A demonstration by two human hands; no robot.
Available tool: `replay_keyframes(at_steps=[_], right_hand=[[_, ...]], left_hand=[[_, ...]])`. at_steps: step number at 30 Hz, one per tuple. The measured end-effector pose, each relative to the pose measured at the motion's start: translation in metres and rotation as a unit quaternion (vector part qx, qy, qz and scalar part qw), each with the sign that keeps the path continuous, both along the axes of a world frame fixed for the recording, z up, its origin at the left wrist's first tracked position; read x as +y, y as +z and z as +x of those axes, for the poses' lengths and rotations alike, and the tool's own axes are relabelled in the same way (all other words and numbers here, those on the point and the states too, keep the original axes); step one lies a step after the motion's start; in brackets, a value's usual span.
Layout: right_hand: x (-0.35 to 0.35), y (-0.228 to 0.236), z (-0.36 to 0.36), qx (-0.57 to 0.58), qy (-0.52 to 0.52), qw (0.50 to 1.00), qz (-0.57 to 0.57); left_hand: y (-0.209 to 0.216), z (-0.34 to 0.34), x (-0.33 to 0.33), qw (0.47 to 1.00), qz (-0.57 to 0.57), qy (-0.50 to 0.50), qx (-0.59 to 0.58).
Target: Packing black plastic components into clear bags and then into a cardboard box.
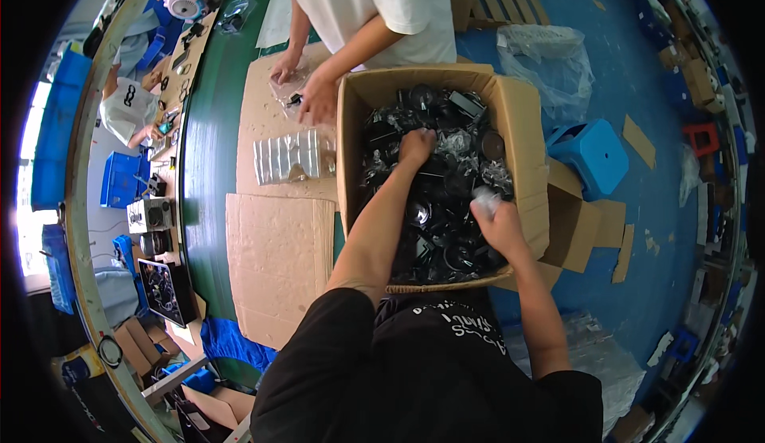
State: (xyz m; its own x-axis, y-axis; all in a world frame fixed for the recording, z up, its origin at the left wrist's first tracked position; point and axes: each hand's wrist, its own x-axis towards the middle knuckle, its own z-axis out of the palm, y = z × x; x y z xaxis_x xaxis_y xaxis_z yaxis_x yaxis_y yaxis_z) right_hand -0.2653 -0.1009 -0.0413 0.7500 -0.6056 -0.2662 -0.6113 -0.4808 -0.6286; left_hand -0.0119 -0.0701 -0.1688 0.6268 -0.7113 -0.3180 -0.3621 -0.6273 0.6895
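A tall open cardboard box (522,164) stands before me, filled with black parts (446,204) in clear plastic wrapping. Down among them is my left hand (416,148), its fingers closed; what they grip, if anything, is hidden. Over the right side of the box, my right hand (500,226) is closed around a small crumpled bit of clear plastic (484,200); I cannot tell if a part is inside it. Left of the box, several clear plastic packs (288,158) lie in a row on a flat cardboard sheet (283,260).
Across from me a person in a white shirt (366,5) handles a clear package (291,96) with both hands. A blue stool (594,156) and open cartons (578,220) are on the floor to the right. The green bench (209,180) runs along the left; another person (131,112) sits beyond it.
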Motion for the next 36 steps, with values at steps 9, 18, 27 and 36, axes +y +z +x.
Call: replay_keyframes(at_steps=[9,18,27,36], right_hand=[[-0.058,0.014,0.079,-0.386,0.018,0.898,0.212],[-0.037,0.026,0.117,-0.255,0.064,0.832,0.489],[-0.015,0.031,0.115,-0.383,-0.012,0.883,0.271],[-0.037,0.076,0.012,-0.137,-0.026,0.99,-0.033]], left_hand=[[0.112,-0.012,0.054,0.928,-0.346,0.082,0.109],[0.177,-0.021,0.045,0.924,-0.377,0.041,0.042],[0.184,-0.013,0.051,0.957,-0.256,-0.05,0.128],[0.039,0.023,0.005,0.99,-0.11,-0.088,-0.013]])
